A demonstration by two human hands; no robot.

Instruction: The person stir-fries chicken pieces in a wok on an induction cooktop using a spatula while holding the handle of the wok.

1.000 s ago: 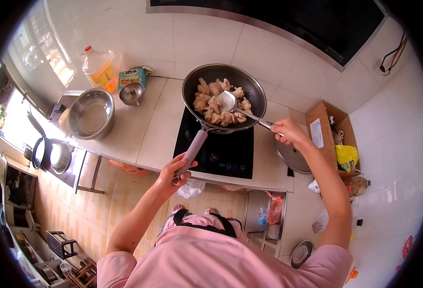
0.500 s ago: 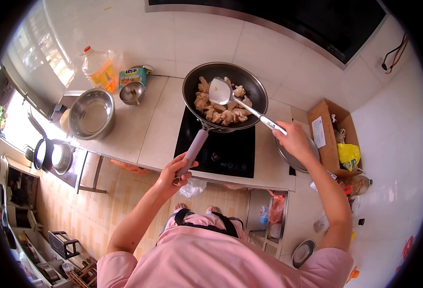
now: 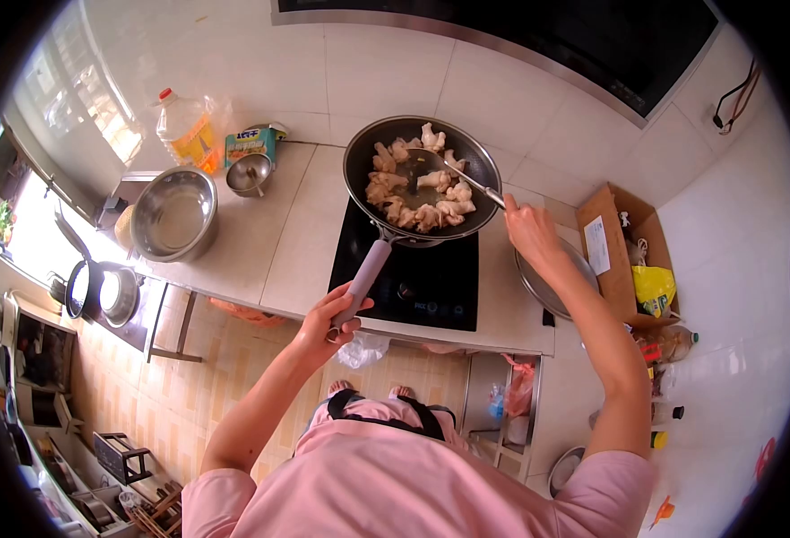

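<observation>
A dark wok [image 3: 355, 190] with several pale browned meat pieces [image 3: 383, 187] is over the black cooktop [image 3: 404, 289]. My left hand [image 3: 330, 321] is wrapped round the wok's mauve handle [image 3: 370, 272], below the pan. From the right, my right hand [image 3: 533, 235] grips the end of a metal spatula [image 3: 468, 180]. The spatula's blade lies inside the wok, tilted edge-on among the pieces near the back. Around the middle of the wok, part of its dark bottom shows between the pieces.
Left on the counter are a large steel bowl [image 3: 174, 215], a small metal bowl [image 3: 250, 175], a green packet [image 3: 256, 142] and an oil bottle [image 3: 185, 134]. A round lid [image 3: 558, 280], a cardboard box [image 3: 603, 247] and a bottle [image 3: 674, 343] stand at the right.
The spatula first rose with its blade facing up, then dropped and tilted among the meat. Pieces have shifted outward, and my right hand has moved up slightly. My left hand keeps its hold.
</observation>
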